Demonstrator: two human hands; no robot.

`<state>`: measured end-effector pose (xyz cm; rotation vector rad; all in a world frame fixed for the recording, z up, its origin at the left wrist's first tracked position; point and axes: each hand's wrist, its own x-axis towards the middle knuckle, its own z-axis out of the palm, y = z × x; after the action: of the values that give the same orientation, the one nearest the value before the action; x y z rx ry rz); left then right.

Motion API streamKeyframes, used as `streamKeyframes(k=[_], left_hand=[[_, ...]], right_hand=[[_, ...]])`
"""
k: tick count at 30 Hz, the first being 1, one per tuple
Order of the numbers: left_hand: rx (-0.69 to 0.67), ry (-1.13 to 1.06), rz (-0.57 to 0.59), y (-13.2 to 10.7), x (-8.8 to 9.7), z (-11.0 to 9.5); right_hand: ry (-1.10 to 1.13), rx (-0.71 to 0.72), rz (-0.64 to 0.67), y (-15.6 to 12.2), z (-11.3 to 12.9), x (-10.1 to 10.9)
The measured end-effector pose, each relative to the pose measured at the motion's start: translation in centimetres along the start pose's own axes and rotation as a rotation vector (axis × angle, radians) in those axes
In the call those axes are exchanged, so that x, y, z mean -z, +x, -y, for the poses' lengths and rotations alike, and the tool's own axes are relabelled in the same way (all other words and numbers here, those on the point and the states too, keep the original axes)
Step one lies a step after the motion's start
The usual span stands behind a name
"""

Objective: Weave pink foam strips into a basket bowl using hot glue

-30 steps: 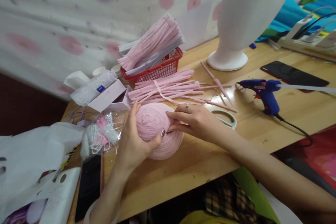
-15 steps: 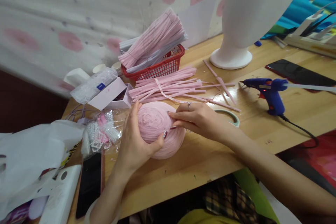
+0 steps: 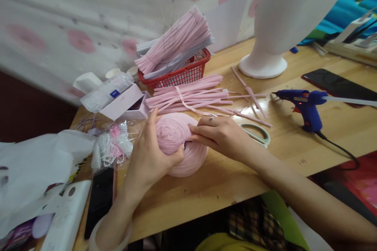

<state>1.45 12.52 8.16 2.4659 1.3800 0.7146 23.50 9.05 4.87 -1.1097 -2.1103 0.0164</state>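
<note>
Pink coil [image 3: 176, 135] sits at frame centre, left hand [image 3: 149, 161] clamped on it. Right hand [image 3: 220, 133] touches it, fingers together; pinch unclear.

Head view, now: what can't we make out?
All in the head view:
- Pink coil: part of its left side, behind the left hand; underside faces the table.
- What the right hand pinches, if anything: too small to tell.
- Pale green loop: the rest, behind the right hand.
- White mannequin head: top, cut by the upper edge.
</note>
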Motion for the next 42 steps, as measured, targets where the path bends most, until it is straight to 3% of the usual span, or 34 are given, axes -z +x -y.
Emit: streamKeyframes(k=[4,8,10,21,27,31,35,37,38,42], left_hand=[[-0.081,-0.020,-0.013,-0.3,0.1,0.3],[-0.423,0.026,-0.181,-1.4,-0.1,0.8],[-0.502,0.024,-0.237,-1.8,-0.3,0.9],[-0.592,-0.086,-0.178,-1.2,-1.1,1.9],[-0.518,-0.131,-0.187,-1.7,-1.7,1.1],[-0.477,-0.152,-0.204,-1.8,-1.8,0.7],[-0.485,-0.181,-0.174,-1.9,-1.6,1.3],[-0.371,-0.253,-0.244,-2.9,-1.8,1.7],[-0.240,-0.329,-0.312,-3.7,-2.1,1.9],[0.545,-0.925,-0.549,-8.1,-3.7,2.0]], right_hand=[[0.026,0.012,-0.063,-0.6,-0.2,-0.3],[0.046,0.027,-0.087,-1.5,0.0,-0.2],[0.081,0.063,-0.072,-1.9,0.2,-0.2],[0.099,0.089,0.024,-2.1,0.0,-0.3],[0.223,0.055,-0.071,-2.7,0.0,-0.8],[0.176,0.109,-0.033,-2.9,0.2,-0.7],[0.240,0.063,-0.052,-2.8,0.3,-0.6],[0.270,-0.018,-0.065,-3.0,0.4,-0.6],[0.271,-0.070,-0.064,-3.3,0.5,-0.7],[0.245,-0.240,0.071,-4.4,0.9,-1.6]])
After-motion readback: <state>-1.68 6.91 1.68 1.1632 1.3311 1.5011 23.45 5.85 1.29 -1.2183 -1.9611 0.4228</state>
